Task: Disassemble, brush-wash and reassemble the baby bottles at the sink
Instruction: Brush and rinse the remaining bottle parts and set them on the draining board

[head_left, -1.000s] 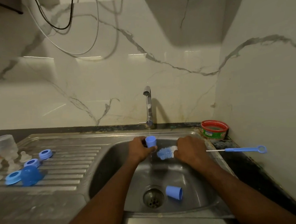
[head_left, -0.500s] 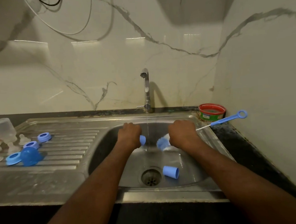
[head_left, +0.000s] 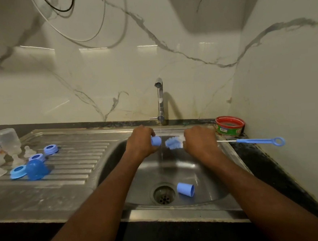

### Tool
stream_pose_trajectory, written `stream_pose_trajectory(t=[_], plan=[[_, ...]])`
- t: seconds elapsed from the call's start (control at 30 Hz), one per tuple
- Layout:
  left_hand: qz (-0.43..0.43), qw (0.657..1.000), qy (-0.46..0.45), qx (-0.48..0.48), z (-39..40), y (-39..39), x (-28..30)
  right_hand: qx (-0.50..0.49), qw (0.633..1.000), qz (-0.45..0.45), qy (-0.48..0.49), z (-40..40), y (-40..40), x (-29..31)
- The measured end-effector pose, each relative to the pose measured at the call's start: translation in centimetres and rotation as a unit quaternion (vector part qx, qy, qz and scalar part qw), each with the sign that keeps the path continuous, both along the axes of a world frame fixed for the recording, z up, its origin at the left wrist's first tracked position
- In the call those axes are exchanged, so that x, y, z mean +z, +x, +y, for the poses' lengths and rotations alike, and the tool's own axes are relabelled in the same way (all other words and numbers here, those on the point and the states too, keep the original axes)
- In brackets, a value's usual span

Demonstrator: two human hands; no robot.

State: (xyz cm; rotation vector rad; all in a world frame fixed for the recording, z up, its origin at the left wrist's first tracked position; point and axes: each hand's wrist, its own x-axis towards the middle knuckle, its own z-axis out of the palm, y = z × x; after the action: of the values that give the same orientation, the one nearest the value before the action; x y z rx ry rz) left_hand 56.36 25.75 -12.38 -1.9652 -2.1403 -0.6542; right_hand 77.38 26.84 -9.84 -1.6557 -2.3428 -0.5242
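My left hand (head_left: 140,141) grips a small blue bottle cap (head_left: 155,140) over the sink (head_left: 231,175), just left of the thin water stream from the tap (head_left: 160,99). My right hand (head_left: 199,141) holds a bottle brush; its blue-white bristle head (head_left: 173,143) points at the cap and its blue handle with a ring (head_left: 261,141) sticks out to the right. A second blue cap (head_left: 185,189) lies on its side beside the drain (head_left: 163,193).
On the ribbed drainboard (head_left: 78,163) at the left stand two clear upturned bottles (head_left: 7,141), clear teats (head_left: 29,150), blue collar rings (head_left: 51,149) and a blue dome cap (head_left: 35,169). A red-rimmed green tub (head_left: 229,125) sits in the right corner by the wall.
The brush handle has dropped from tilted up to nearly level. Both hands stay under the tap, cap and bristles still close on either side of the stream.
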Motion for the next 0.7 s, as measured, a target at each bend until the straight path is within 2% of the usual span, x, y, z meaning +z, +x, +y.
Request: stream_pose_trajectory(t=[0.1,0.13,0.27,0.3,0.4,0.43,0.53,0.57,0.7], plan=[[0.022,0.990,-0.135,0.021,-0.6,-0.2,-1.8,0.001,0.999,-0.009,-0.035,-0.1,-0.1,-1.1],[0.011,0.989,-0.146,0.024,-0.6,-0.3,-2.1,0.002,0.999,-0.006,-0.040,-0.1,0.0,-1.4],[-0.045,0.999,-0.017,0.000,0.2,-0.5,-1.4,0.004,0.998,0.057,0.024,0.1,0.3,-0.1],[-0.049,0.998,-0.033,0.002,0.1,-0.4,-1.6,0.003,0.998,0.053,0.022,0.0,0.3,-0.1],[-0.041,0.986,-0.157,0.026,0.3,-1.2,-3.2,-0.001,0.999,-0.007,-0.037,-0.1,0.6,-1.2],[-0.032,0.987,-0.153,0.023,0.3,-1.5,-3.2,-0.001,0.999,-0.011,-0.044,-0.2,0.7,-1.3],[-0.032,0.999,-0.043,0.004,0.8,-1.8,-2.4,0.001,0.999,0.039,-0.013,-0.1,0.7,-0.1],[-0.024,0.999,-0.047,-0.003,0.8,-1.7,-2.4,0.000,0.999,0.051,0.001,-0.1,0.7,0.1],[0.000,0.968,-0.251,-0.008,0.0,-1.3,-4.0,-0.005,0.997,-0.019,-0.076,-0.5,0.6,-1.3]])
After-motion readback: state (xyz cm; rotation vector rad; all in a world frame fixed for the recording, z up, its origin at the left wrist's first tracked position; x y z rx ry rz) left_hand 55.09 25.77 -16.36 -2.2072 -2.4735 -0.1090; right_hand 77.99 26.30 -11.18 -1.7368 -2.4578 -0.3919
